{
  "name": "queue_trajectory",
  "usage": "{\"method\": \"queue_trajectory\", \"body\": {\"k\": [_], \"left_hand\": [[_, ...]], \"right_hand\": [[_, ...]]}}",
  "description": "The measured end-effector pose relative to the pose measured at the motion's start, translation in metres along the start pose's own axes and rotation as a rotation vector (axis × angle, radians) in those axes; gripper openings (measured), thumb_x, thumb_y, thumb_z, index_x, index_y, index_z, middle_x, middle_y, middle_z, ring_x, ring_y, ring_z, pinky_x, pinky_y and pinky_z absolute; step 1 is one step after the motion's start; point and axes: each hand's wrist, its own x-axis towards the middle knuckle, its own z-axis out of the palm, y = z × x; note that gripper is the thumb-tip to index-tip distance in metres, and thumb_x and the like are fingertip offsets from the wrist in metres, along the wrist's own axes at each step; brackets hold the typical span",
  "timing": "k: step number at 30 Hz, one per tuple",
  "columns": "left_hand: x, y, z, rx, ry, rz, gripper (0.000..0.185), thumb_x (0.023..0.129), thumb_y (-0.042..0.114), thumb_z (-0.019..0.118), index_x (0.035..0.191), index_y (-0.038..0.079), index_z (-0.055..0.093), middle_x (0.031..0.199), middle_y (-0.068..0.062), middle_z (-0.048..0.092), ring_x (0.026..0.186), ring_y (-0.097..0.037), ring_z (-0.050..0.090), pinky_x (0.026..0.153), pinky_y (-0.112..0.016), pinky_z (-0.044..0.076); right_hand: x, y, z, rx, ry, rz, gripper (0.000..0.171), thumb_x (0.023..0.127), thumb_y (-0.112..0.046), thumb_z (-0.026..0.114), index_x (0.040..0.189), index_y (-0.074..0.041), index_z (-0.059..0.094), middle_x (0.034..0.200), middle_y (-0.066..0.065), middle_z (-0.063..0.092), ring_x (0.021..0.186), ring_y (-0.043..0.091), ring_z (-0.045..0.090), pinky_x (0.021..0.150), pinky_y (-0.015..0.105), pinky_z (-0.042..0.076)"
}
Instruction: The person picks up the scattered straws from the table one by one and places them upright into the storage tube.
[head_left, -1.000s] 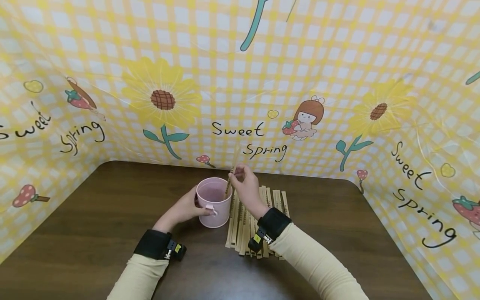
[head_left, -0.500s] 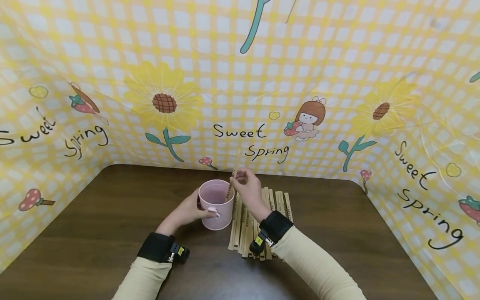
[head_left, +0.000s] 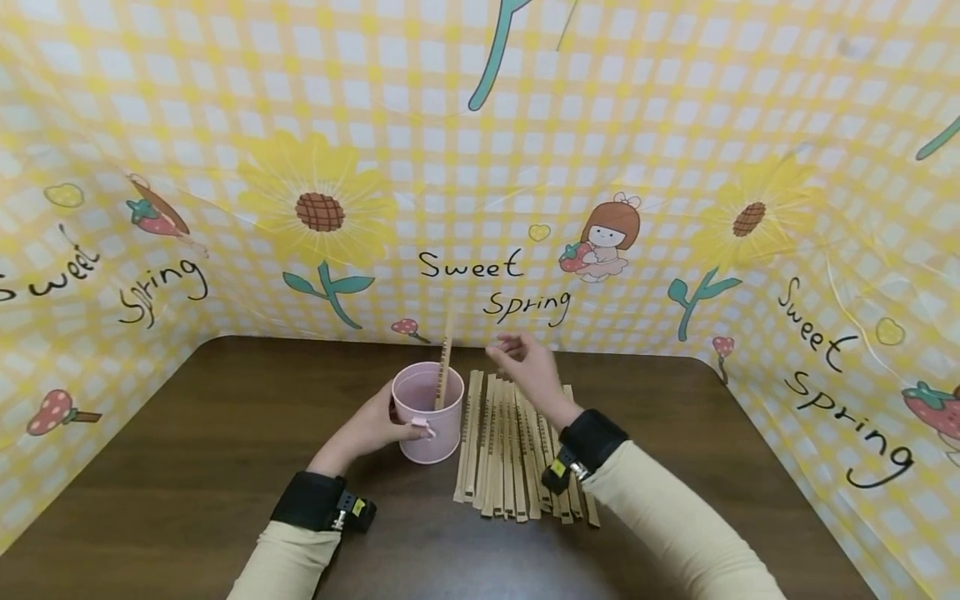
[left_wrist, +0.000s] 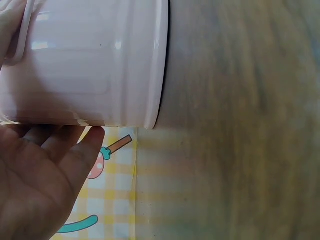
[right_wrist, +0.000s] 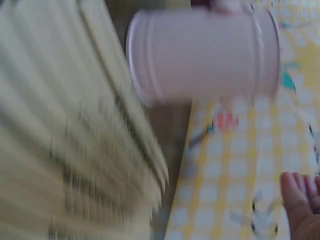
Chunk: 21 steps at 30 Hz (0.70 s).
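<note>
A pink cup (head_left: 427,417) stands on the dark wooden table (head_left: 225,433). My left hand (head_left: 375,427) grips its side at the small handle; the left wrist view shows fingers (left_wrist: 60,165) wrapped around the cup wall (left_wrist: 90,65). One wooden stick (head_left: 444,367) stands upright inside the cup, leaning on the rim. My right hand (head_left: 525,367) hovers empty, fingers loosely spread, above the far end of a row of several wooden sticks (head_left: 510,450) lying right of the cup. The right wrist view is blurred, showing the sticks (right_wrist: 65,130), the cup (right_wrist: 205,50) and fingertips (right_wrist: 300,200).
A yellow checked backdrop (head_left: 480,167) with sunflowers and "Sweet Spring" lettering walls the table on three sides. Bare table surface lies left of the cup and right of the sticks.
My right hand let go of the stick, which now stands in the cup, and moved right and away over the stick row. The left hand kept holding the cup.
</note>
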Motion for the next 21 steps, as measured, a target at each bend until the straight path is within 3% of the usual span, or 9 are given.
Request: {"method": "queue_trajectory", "body": {"k": [5, 11, 17, 21], "left_hand": [[-0.001, 0.001, 0.001, -0.007, -0.001, -0.007, 0.091, 0.079, 0.015, 0.089, 0.149, -0.005, 0.034, 0.132, -0.029, 0.059, 0.115, -0.033, 0.062, 0.087, -0.025, 0.053], [-0.002, 0.001, -0.002, 0.008, 0.006, -0.015, 0.091, 0.079, 0.016, 0.089, 0.149, -0.004, 0.034, 0.130, -0.027, 0.060, 0.112, -0.026, 0.062, 0.086, -0.025, 0.053], [-0.002, 0.001, -0.001, 0.013, -0.008, -0.015, 0.089, 0.082, 0.013, 0.086, 0.150, -0.006, 0.032, 0.135, -0.028, 0.057, 0.120, -0.035, 0.059, 0.091, -0.026, 0.051], [-0.001, 0.003, 0.001, 0.020, -0.010, -0.026, 0.089, 0.081, 0.013, 0.086, 0.149, -0.006, 0.032, 0.135, -0.029, 0.056, 0.120, -0.036, 0.058, 0.092, -0.030, 0.051]], "right_hand": [[0.003, 0.016, -0.048, -0.182, -0.097, 0.126, 0.050, 0.101, -0.021, 0.065, 0.143, 0.003, 0.052, 0.126, 0.024, 0.062, 0.118, 0.037, 0.062, 0.095, 0.043, 0.057], [-0.003, 0.053, -0.083, -0.431, -0.230, 0.228, 0.042, 0.098, -0.008, 0.063, 0.133, 0.014, 0.056, 0.121, 0.032, 0.064, 0.099, 0.041, 0.069, 0.081, 0.041, 0.058], [-0.002, 0.097, -0.099, -0.431, -0.245, 0.369, 0.044, 0.090, -0.008, 0.073, 0.125, 0.015, 0.060, 0.124, 0.034, 0.063, 0.090, 0.039, 0.072, 0.077, 0.042, 0.062], [0.003, 0.120, -0.101, -0.414, -0.264, 0.396, 0.047, 0.087, -0.012, 0.079, 0.121, 0.014, 0.062, 0.114, 0.030, 0.065, 0.086, 0.031, 0.071, 0.073, 0.039, 0.062]]}}
